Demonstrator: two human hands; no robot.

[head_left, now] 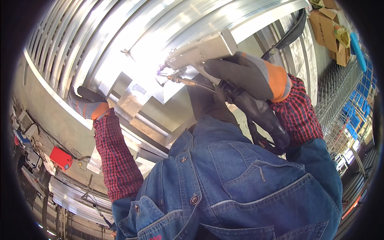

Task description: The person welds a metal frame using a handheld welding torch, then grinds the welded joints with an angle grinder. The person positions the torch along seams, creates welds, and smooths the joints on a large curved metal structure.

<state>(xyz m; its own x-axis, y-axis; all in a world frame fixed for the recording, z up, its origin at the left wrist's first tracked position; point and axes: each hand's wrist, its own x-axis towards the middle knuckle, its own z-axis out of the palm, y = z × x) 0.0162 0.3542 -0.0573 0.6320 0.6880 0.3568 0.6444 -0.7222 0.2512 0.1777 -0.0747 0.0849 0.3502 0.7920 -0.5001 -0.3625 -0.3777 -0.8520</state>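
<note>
My right hand [250, 76], in a grey and orange work glove, is closed round the handle of a handheld welding torch [202, 50] with a boxy, light metal body. A thin wire-feed tube [192, 82] runs beneath it toward the nozzle. The tip meets the metalwork in a white glare that hides the joint. At the left, my gloved left hand [91, 103] grips a bar [71, 80] of the slatted, silvery metal frame [192, 20], its fingers partly hidden. A thick black cable sleeve [256, 108] trails from the torch past my right wrist.
Crossbars and short metal pieces [150, 122] lie close before my legs. Cardboard boxes [324, 30] and a wire rack [340, 96] stand at the right. A red box [61, 157] sits among cables on the floor at the left.
</note>
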